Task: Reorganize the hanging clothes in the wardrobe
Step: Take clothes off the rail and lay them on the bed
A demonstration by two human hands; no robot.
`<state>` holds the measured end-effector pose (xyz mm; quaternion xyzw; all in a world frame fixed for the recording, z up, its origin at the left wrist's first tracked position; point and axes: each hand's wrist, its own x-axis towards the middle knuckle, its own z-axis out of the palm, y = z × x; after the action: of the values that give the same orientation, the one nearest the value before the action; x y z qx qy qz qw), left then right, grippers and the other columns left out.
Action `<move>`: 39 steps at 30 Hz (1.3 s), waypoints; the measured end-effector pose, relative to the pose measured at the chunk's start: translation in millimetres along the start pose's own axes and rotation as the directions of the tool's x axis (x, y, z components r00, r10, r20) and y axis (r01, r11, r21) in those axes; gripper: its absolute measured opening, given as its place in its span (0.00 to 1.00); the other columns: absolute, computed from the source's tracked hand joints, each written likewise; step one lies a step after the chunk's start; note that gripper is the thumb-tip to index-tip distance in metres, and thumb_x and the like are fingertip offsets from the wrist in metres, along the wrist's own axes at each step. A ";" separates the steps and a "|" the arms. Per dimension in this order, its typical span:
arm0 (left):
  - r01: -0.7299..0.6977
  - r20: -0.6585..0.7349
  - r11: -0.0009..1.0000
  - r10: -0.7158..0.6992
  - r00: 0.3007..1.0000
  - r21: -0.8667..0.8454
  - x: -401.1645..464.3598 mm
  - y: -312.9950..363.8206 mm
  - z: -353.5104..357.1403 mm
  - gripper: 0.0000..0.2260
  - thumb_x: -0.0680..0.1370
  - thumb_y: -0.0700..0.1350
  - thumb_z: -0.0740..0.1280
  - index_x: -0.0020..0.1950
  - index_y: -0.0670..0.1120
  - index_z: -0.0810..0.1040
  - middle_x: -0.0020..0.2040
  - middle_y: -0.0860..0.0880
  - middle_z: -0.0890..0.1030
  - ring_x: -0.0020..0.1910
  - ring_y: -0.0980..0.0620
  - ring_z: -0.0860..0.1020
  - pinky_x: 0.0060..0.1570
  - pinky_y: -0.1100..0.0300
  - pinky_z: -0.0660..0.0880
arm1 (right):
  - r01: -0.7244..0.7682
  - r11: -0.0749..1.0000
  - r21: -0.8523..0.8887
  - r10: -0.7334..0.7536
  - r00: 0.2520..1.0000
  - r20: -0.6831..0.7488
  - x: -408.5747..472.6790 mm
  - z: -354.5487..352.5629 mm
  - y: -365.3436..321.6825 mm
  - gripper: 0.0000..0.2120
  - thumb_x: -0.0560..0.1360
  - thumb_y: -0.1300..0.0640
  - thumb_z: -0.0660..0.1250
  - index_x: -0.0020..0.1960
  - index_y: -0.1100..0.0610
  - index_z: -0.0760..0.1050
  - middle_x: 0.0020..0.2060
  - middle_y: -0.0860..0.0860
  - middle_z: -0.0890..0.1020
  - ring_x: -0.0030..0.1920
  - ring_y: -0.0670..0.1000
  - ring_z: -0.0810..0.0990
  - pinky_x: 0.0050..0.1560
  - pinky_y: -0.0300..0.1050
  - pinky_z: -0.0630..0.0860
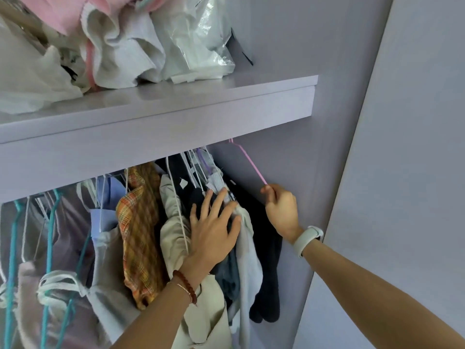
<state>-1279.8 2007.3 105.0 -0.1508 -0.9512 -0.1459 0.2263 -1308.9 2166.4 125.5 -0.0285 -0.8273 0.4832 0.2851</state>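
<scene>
The left hand (214,230) lies flat with spread fingers on the hanging clothes (176,222). The right hand (280,207) pinches a pink hanger (249,162) beside the wardrobe wall (289,159).

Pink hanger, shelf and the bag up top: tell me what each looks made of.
Pink hanger: thin, smooth rod, probably plastic-coated wire, pinched at its end by the right hand.
Shelf: flat lilac board, satin and faintly reflective, likely laminated or painted wood.
Bag: clear, crinkled glossy film, evidently thin plastic.
</scene>
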 end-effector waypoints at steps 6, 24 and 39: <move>-0.007 -0.030 1.000 0.006 1.000 -0.025 -0.7 -3.9 0.3 0.16 0.78 0.51 0.60 0.65 0.52 0.73 0.74 0.52 0.61 0.74 0.47 0.54 0.67 0.36 0.53 | -0.004 1.000 0.013 0.005 1.000 -0.030 -9.1 -5.5 -15.8 0.12 0.79 0.61 0.56 0.47 0.62 0.78 0.26 0.40 0.70 0.24 0.41 0.65 0.34 0.38 0.63; -0.196 -0.085 0.844 0.177 0.981 -0.500 -17.3 64.8 -14.4 0.26 0.79 0.45 0.61 0.74 0.38 0.57 0.74 0.40 0.60 0.74 0.43 0.55 0.71 0.49 0.49 | -0.159 0.985 -0.067 0.148 0.978 -0.145 -199.8 -138.1 20.4 0.11 0.77 0.63 0.61 0.39 0.55 0.76 0.19 0.42 0.69 0.20 0.44 0.65 0.23 0.29 0.60; -0.118 0.160 0.249 0.853 0.498 -0.961 -255.6 292.0 -8.4 0.06 0.77 0.51 0.56 0.42 0.57 0.70 0.36 0.62 0.79 0.37 0.61 0.78 0.37 0.70 0.73 | -0.607 0.559 -0.565 0.335 0.789 -0.515 -512.5 -345.9 -5.9 0.09 0.74 0.55 0.62 0.43 0.56 0.80 0.33 0.44 0.76 0.33 0.43 0.74 0.31 0.43 0.71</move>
<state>-955.7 2214.2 52.0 -0.6021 -0.6239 -0.4507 -0.2123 -706.5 2268.8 30.8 -0.4447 -0.8420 0.1741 0.2509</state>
